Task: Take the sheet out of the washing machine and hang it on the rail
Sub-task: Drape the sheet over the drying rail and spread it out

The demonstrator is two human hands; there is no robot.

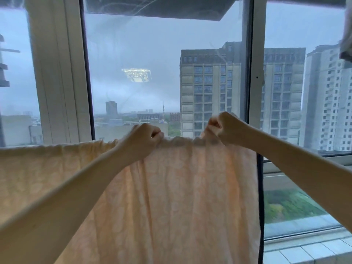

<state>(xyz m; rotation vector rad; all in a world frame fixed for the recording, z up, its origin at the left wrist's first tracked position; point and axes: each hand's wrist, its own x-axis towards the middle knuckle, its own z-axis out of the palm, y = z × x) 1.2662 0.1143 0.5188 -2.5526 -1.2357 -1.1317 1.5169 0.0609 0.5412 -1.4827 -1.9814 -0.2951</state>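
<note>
Head-camera view showed both bare arms raised toward a large window (167,63), with a pale peach patterned sheet (171,197) hanging in front of it. The left hand (142,139) was closed into a fist on the bunched top edge of the sheet, knuckles up, gripping a gather of fabric. The right hand (226,128) was likewise clenched on the top edge, pinching a small raised peak of cloth just above the line of the hem. The two hands were near each other but apart, with a short, puckered stretch of sheet between them.

The sheet's upper edge ran roughly level from the left border of the frame across to a point just right of the right hand, where its side edge dropped straight down. It hung as a broad, softly creased curtain, daylight glowing through it, and covered the lower part of the window. Whatever carried the top edge was hidden by the fabric folded over it, so the rail itself could not be made out.

Behind the sheet stood white window frames (55,73) with dark seals. Through the glass were a grey, hazy sky, a tall beige apartment block (209,88), a lighter tower (327,96) at the right, low rooftops in the distance, and green treetops (289,206) far below. A bright rectangular ceiling-light reflection (136,74) floated in the middle pane. A scrap of pale cloth (347,35) showed at the upper right edge.
</note>
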